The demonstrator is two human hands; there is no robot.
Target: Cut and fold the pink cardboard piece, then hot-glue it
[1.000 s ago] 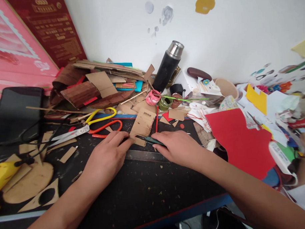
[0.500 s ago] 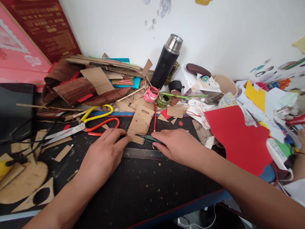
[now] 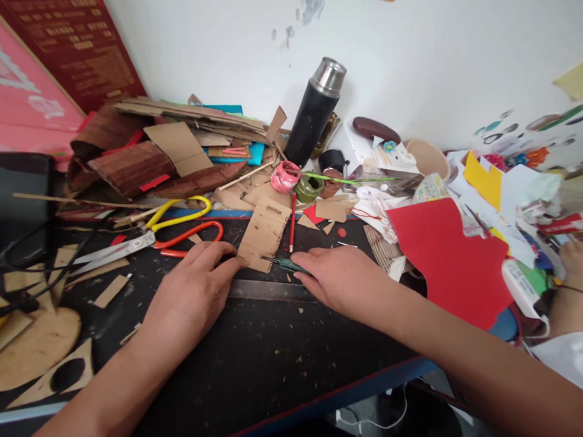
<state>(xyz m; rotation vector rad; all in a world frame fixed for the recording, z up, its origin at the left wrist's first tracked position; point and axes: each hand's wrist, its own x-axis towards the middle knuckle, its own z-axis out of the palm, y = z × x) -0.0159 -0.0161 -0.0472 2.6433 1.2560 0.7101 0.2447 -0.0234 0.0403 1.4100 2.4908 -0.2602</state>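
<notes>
A strip of brown cardboard lies on the black table, its near end between my hands. My left hand has its fingers bent, with thumb and forefinger closed at the strip's lower left edge. In my right hand is a slim green craft knife, its dark tip over the strip's near end. A metal ruler lies flat just in front of the strip, its left end hidden under my left hand. Beside the strip is a red pencil.
Yellow-and-red-handled scissors lie open at left. Behind stand paint jars, a black flask and piled cardboard. At right are red sheet material and another person's hand.
The view has shifted slightly, moving most things left in it. The knife tip has slid a little to the right relative to the cardboard strip. My left hand keeps its place at the edge.
</notes>
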